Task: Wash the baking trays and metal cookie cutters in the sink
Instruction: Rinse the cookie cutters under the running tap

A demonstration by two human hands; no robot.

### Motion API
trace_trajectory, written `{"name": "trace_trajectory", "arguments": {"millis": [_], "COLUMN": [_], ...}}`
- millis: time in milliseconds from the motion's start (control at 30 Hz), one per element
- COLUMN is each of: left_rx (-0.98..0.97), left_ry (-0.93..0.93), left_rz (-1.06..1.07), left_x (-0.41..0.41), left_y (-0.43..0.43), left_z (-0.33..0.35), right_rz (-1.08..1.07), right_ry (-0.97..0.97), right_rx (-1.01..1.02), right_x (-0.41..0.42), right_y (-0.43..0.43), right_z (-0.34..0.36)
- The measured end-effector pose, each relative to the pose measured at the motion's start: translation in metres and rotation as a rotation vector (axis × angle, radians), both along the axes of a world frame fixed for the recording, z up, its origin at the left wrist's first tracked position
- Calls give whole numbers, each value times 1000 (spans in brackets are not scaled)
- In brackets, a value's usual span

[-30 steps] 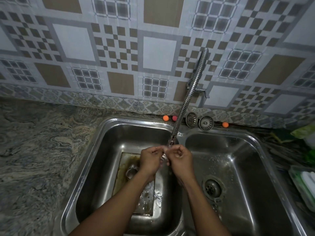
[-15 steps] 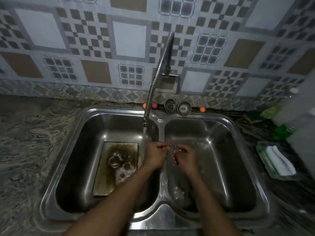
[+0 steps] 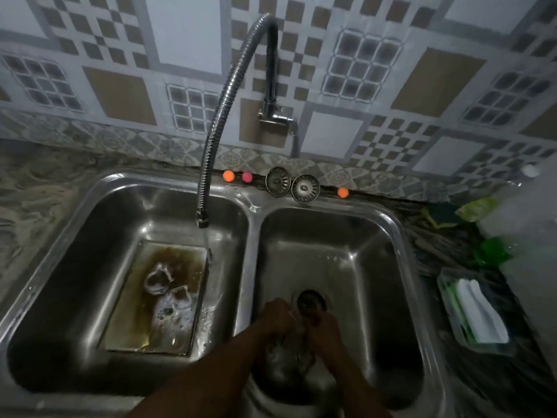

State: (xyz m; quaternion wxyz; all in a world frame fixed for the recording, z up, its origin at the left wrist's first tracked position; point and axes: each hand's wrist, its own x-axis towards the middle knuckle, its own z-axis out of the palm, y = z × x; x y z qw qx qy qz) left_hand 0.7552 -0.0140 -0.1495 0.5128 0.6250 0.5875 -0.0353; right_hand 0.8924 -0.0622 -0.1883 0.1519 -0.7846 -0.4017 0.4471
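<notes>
A stained baking tray (image 3: 126, 321) lies flat in the left basin, with soapy water on it. Two metal cookie cutters (image 3: 158, 279) (image 3: 180, 294) rest on the tray. My left hand (image 3: 275, 315) and my right hand (image 3: 324, 328) are close together low in the right basin, just in front of the drain (image 3: 312, 300). Their fingers curl round a small metal cookie cutter (image 3: 297, 320), which blur and the fingers mostly hide. Water runs from the flexible faucet's nozzle (image 3: 202, 220) onto the tray's far right corner.
Two sink strainers (image 3: 278, 181) (image 3: 305, 188) lean on the ledge behind the double sink (image 3: 253, 212). A clear container with a white cloth (image 3: 476, 312) and a green bottle (image 3: 494, 251) stand on the right counter. Marble counter lies to the left.
Both hands have moved together from under the water stream, over the divider, down into the right basin near the drain. The view has shifted so that the whole sink shows.
</notes>
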Motion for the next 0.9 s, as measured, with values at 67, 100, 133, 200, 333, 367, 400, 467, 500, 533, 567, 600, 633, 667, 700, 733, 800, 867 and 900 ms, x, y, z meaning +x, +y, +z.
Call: {"name": "trace_trajectory", "arguments": {"millis": [67, 100, 133, 200, 333, 367, 400, 467, 500, 533, 567, 600, 633, 667, 700, 733, 800, 867, 900], "left_rx": [-73, -93, -101, -105, -140, -130, -115, -23, 22, 72, 139, 213, 288, 331, 354, 364, 384, 389, 386], "left_ry": [16, 41, 69, 54, -95, -108, -96, -134, -185, -239, -294, -343, -373, -383, -388, -389, -360, -236, -165], "left_rz": [-31, -52, -70, -13, 26, 64, 88, 128, 172, 244, 325, 396, 443, 481, 519, 562, 639, 668, 658], "left_x": [4, 6, 7, 10, 6, 6, 6, 1, -6, -15, -26, -39, -53, -69, -85, -103, -140, -176, -192], "left_y": [-3, -6, -7, -9, -10, -10, -8, -1, 2, 7, 11, 16, 21, 25, 29, 34, 40, 41, 40], "left_z": [-14, -18, -20, -26, -22, -14, -9, 7, 16, 24, 33, 39, 45, 50, 54, 56, 55, 50, 48], "right_rz": [93, 101, 103, 127, 62, 36, 3, -58, -81, -97, -97, -94, -91, -85, -78, -74, -44, 18, 63], "right_ry": [-28, -8, 12, 5, -30, -35, -32, -29, -33, -31, -9, 28, 74, 103, 132, 177, 255, 268, 259], "right_rx": [-22, -33, -39, -43, -6, 20, 45, 136, 192, 253, 308, 357, 421, 479, 520, 529, 524, 465, 422], "right_x": [-5, -5, -7, -9, -8, -8, -10, -18, -24, -35, -47, -60, -75, -90, -103, -118, -147, -172, -183], "right_y": [0, -1, -3, -5, -9, -7, -3, 10, 17, 26, 34, 42, 49, 56, 62, 66, 74, 81, 83], "right_z": [6, 5, 4, -5, -15, -14, -11, -2, 5, 17, 27, 40, 53, 64, 72, 79, 84, 80, 76]}}
